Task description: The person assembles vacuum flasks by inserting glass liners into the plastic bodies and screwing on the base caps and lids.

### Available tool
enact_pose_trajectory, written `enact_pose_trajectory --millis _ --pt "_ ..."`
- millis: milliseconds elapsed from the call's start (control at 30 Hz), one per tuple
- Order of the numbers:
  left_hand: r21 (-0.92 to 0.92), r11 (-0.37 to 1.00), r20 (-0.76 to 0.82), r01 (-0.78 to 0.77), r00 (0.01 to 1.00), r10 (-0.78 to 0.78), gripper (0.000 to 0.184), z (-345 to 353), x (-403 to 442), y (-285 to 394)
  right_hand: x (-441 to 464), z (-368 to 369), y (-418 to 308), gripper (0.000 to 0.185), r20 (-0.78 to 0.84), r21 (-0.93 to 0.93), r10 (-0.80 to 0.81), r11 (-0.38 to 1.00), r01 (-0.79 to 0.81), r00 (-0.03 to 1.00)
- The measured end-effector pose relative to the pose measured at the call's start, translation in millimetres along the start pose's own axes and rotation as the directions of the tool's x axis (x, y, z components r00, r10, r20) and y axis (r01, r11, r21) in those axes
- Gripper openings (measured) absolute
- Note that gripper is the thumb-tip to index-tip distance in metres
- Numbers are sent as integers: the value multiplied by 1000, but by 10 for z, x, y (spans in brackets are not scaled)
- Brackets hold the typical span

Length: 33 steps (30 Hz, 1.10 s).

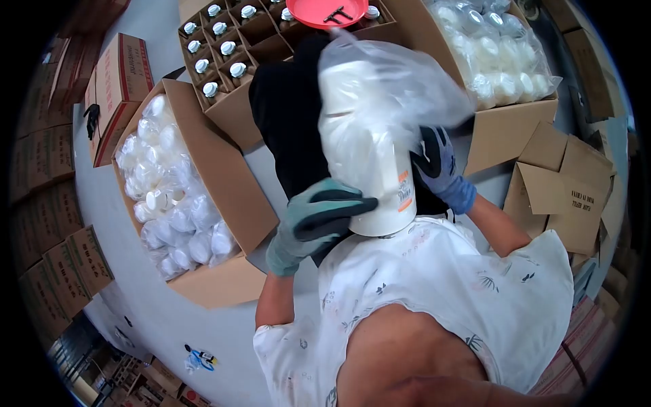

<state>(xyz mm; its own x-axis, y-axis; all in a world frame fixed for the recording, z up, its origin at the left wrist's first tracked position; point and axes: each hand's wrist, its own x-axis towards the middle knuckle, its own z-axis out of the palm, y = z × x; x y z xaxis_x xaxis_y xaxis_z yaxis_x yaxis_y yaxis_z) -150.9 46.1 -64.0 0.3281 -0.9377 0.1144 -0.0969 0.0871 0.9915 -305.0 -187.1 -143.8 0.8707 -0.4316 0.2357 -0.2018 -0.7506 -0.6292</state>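
Clasping white container (389, 203), left grip (319, 218) half-curled

White container (388, 220), apparently partly bagged

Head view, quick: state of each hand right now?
Left hand: fingers laid across the white container; whether gripping cannot be told.
Right hand: at the container's right side, fingertips partly hidden; grip cannot be told.

Pass: floor (266, 175) between left carton (213, 159) and legs (281, 129) | Ahead: divided carton (234, 117) | Between hands (315, 218) (442, 169): white container (380, 216), plastic bag (407, 78)
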Motion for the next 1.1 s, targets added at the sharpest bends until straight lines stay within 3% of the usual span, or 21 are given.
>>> enact_pose_trajectory --millis 33,100,200,267,333,433,467,533,600,633,667,700,733,800,833,867,900,933,1000,1067,1100 --pt "-12 997 108 77 991 -75 24 29 -11 -7 112 -40 -14 51 -79 120 -199 971 208 977" --pt "141 981 280 132 945 -167 21 104 -114 -59 -59 -56 142 51 117 86 -421 907 413 900" --pt "174 679 240 714 638 -732 19 -42 -332 139 -327 -94 213 42 355 159 -589 804 574 726" --pt "194 544 -5 816 556 -831 24 -307 -513 156 -431 -152 307 39 458 216 -587 802 557 668" --pt "-311 781 -448 542 641 -624 34 -342 -545 44 -455 -161 272 36 465 238 -621 775 586 631" --pt "138 954 -602 265 788 -132 49 -71 28 264 -385 -141 213 35 513 270 -685 701 660 518" --pt "577 727 -480 372 875 -66 54 71 324 367 -353 -134 185 35 523 288 -697 687 667 491" --pt "909 237 -359 344 933 19 58 129 453 140 -391 -120 279 37 487 299 -706 688 661 515" --pt "685 517 -486 514 850 -202 52 -135 124 -17 -490 -89 409 37 410 344 -629 778 526 661" --pt "687 447 -517 573 818 -253 41 -319 -217 -338 -430 -113 366 38 406 398 -599 796 456 691" --pt "460 415 -503 785 615 -607 47 -455 -440 -381 -335 -109 318 38 403 454 -571 803 385 715" --pt "302 517 -413 801 598 -687 42 -601 -592 -382 -265 -57 340 38 365 474 -603 776 416 709" --pt "-158 567 -349 808 492 -798 38 -637 -581 -261 -109 -94 349 36 329 528 -617 748 402 715" --pt "-394 399 -118 828 385 -915 35 -759 -593 -164 306 -88 643 34 269 803 -507 587 100 819" --pt "-425 303 -35 853 320 -947 35 -821 -621 -137 652 -381 851 36 302 665 -471 727 170 829" --pt "-406 279 -23 870 296 -955 35 -866 -604 -108 790 -479 1250 38 345 488 -124 870 -66 930" --pt "-362 285 -45 887 289 -956 35 -918 -563 -89 1157 -450 1874 38 224 365 -20 929 -64 974" --pt "-283 328 -112 902 308 -945 36 -971 -497 -74 1526 -564 2168 34 33 634 253 743 -216 967" --pt "58 494 -337 868 482 -809 36 -1046 -203 -127 2118 -676 3221 28 -102 919 553 370 -134 827" --pt "552 535 -438 640 768 -467 36 -1139 196 -195 2471 -739 3950 22 71 799 878 234 -554 473" --pt "733 478 -398 483 875 -275 37 -1191 423 -237 2461 -564 4456 25 154 755 876 194 -626 457"
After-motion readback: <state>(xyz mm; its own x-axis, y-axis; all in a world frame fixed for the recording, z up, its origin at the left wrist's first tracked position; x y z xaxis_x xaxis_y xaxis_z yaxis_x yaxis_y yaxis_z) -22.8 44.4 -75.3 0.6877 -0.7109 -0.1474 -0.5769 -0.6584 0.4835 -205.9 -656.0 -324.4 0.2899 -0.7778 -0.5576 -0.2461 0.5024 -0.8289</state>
